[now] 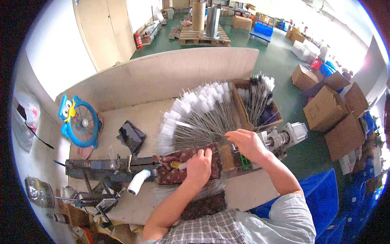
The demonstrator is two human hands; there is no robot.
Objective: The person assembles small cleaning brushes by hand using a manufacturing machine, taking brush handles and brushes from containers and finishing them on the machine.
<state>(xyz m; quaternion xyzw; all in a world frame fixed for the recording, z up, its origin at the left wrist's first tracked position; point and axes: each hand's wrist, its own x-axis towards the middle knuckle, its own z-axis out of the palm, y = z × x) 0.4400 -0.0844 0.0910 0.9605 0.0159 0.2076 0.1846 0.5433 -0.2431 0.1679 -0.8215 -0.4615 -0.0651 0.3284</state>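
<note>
My left hand (198, 167) is closed over a brown dotted cloth pad (168, 179), fingers bent. What it grips is hidden. Next to its knuckles lies a small yellow-and-white piece (178, 165). My right hand (245, 143) is closed, thumb and fingertips together, at the wire ends of the brushes; anything between them is too thin to make out. Beyond both hands fans a large pile of wire-stemmed brushes (203, 101) with white bristle heads. A metal motor unit (286, 136) sits just right of my right hand, with a green part (243, 162) below.
A carton of dark and white brushes (260, 101) stands behind the motor. Left are a metal bench fixture (109, 168) with a white-wrapped handle (139, 181), a black phone-like slab (132, 136) and a blue cartoon fan (83, 122). A low panel (162, 73) edges the table; blue bins (317, 199) stand right.
</note>
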